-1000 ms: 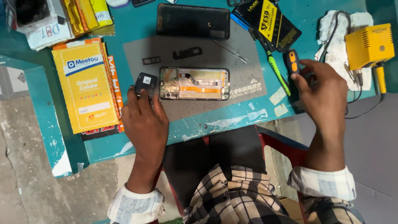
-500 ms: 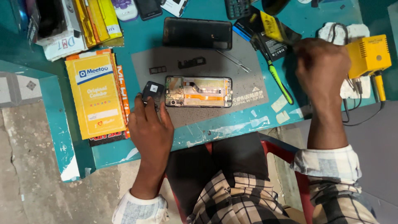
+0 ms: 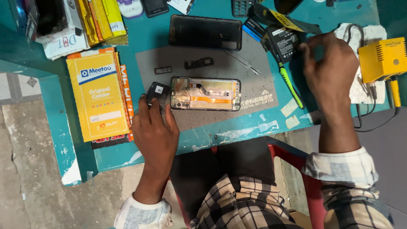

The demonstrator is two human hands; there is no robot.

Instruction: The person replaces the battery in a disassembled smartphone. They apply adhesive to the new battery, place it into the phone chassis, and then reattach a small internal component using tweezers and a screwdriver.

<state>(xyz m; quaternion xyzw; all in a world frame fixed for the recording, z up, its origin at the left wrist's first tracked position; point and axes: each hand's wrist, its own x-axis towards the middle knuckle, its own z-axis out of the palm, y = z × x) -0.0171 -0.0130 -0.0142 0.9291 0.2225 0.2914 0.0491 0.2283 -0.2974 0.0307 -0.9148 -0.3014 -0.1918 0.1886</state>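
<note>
Teal bench [image 3: 212,135], rectangular opened phone [image 3: 205,93]

The right hand [image 3: 333,70] is the mover — a second ago it lay low on the counter [image 3: 220,131] beside the green-handled screwdriver [image 3: 289,85], fingers over an orange-and-black tool. Half a second ago it was lifted toward the yellow-and-black package [image 3: 282,19]. Now it hovers, loosely curled, between that package and the white cloth [image 3: 360,34] — the orange-and-black tool no longer shows.
</note>
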